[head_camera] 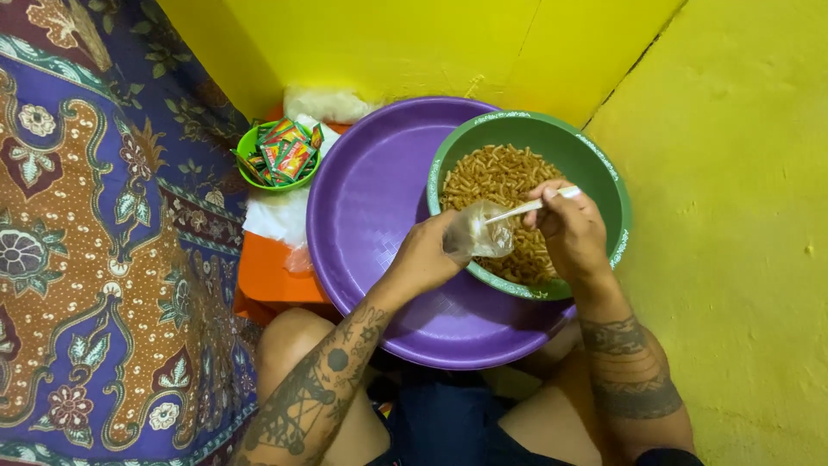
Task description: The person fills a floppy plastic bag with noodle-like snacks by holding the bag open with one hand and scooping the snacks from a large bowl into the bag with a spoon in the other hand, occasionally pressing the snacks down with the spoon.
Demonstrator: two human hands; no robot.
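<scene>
Taking the large round purple plastic basin [362,216] as the landmark: at its near rim, the person's bare knees and dark shorts show, with two tattooed forearms reaching out over it.

The left hand [427,255] hangs over the basin's right half, its grip closed on the mouth of a small clear plastic bag [483,235], pinching it open. The bag hangs just over the near-left edge of a green plastic bowl with a patterned rim [604,173], which rests tilted on the basin's right rim. The right hand [569,226] is above that bowl, its grip closed around a white plastic spoon [528,206] whose working end points into the bag's mouth. The bowl holds a heap of short orange-brown fried snack sticks [492,177], and a few seem to be inside the bag already.

The bag's mouth is narrow and limp, so a slightly off-line spoon would probably spill sticks into the purple basin or onto the lap. The tilted bowl also looks prone to sliding if pressed by the spooning hand.

Beyond the basin's left rim sits a small green bowl of red and green sachets [278,155] on a pile of white plastic [280,216] over an orange stool [267,276]. A patterned purple cloth [95,259] lies further left, and yellow walls [388,43] rise behind.
</scene>
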